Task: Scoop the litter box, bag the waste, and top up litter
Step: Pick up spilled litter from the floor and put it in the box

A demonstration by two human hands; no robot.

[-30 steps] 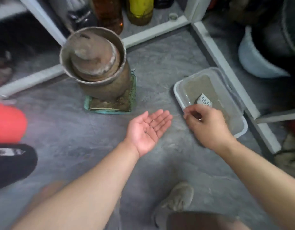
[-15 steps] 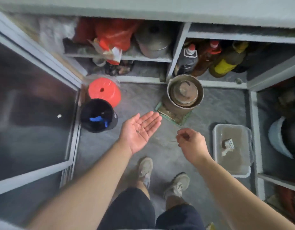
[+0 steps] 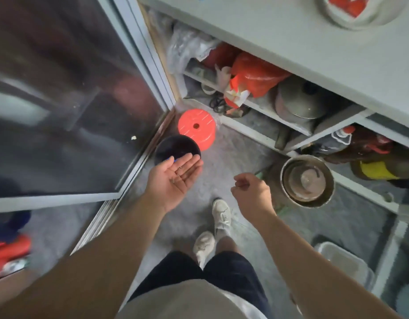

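Observation:
My left hand (image 3: 173, 178) is held flat, palm up, with a few small dark grains lying on the palm. Its fingertips reach over the near rim of a round black bin (image 3: 173, 148) on the floor. My right hand (image 3: 249, 192) hovers to the right at about the same height, fingers loosely curled, holding nothing that I can see. The clear plastic litter box (image 3: 346, 263) sits on the grey floor at the lower right, behind my right forearm, blurred.
A red upturned bucket (image 3: 196, 128) stands just behind the black bin. A glass door panel (image 3: 67, 107) fills the left. A metal pot (image 3: 307, 180) on a green base stands right of my hands. Cluttered shelves with bags and bottles run along the back.
I have stood up and turned left, away from the litter box. My left hand, still palm up with the grains, has moved over the black bin. My right hand has left the litter box.

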